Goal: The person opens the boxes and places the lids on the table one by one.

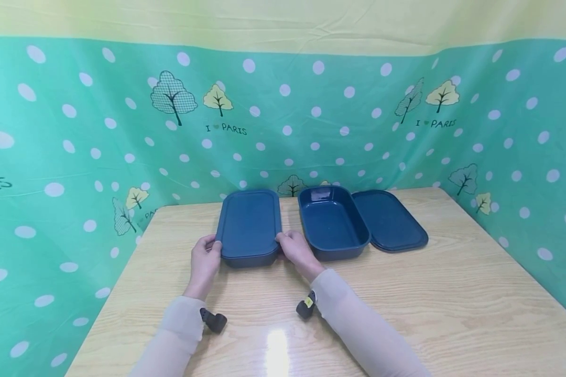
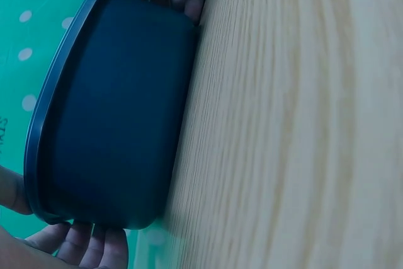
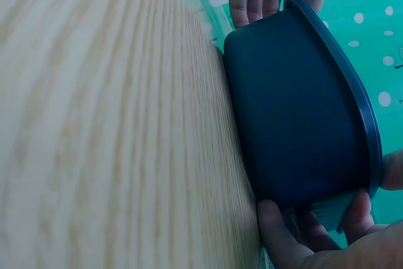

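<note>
A dark blue lidded food container (image 1: 250, 222) stands on the table, its lid (image 1: 248, 220) lying flat over the top. My left hand (image 1: 205, 262) grips its left side near the front corner, thumb at the lid's rim and fingers along the wall. On the opposite side my right hand (image 1: 296, 248) holds the front right corner the same way. Both wrist views show the container's front wall (image 2: 119, 111) between the two hands, with the thumbs up at the rim and the other fingers (image 3: 274, 225) lower down the side.
Just right of the held container is an open container (image 1: 335, 225) of the same blue. A loose lid (image 1: 391, 220) lies beside it, partly behind its right wall. The wooden table (image 1: 245, 335) ends at a green dotted curtain (image 1: 311, 125) at the back and sides.
</note>
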### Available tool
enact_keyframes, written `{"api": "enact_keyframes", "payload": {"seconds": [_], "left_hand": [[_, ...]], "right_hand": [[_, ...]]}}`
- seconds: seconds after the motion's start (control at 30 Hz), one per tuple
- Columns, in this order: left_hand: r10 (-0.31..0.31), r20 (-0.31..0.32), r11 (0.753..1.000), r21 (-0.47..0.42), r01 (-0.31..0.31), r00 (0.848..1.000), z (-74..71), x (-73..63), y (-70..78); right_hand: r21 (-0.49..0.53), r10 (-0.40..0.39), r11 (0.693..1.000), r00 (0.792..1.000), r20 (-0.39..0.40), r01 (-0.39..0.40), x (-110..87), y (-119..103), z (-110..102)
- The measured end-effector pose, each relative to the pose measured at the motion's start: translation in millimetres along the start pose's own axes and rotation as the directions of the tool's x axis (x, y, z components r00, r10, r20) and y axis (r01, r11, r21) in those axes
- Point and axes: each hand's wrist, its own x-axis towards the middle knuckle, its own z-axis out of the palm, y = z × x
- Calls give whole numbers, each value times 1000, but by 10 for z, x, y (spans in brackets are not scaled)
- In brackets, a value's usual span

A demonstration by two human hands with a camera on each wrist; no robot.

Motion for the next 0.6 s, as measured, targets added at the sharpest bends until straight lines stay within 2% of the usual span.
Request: {"api": "enact_keyframes", "payload": {"seconds": [0.3,0.6], "left_hand": [[7,-1,1000,1,-7,1000,51,-7,-1],[-12,6,1000,-7,12,1000,57,-20,8]], "right_hand": [[-31,-4,1000,999,-35,2,-7,6,-22],[-44,-12,999,998,-70,9,-18,13,-11]]}}
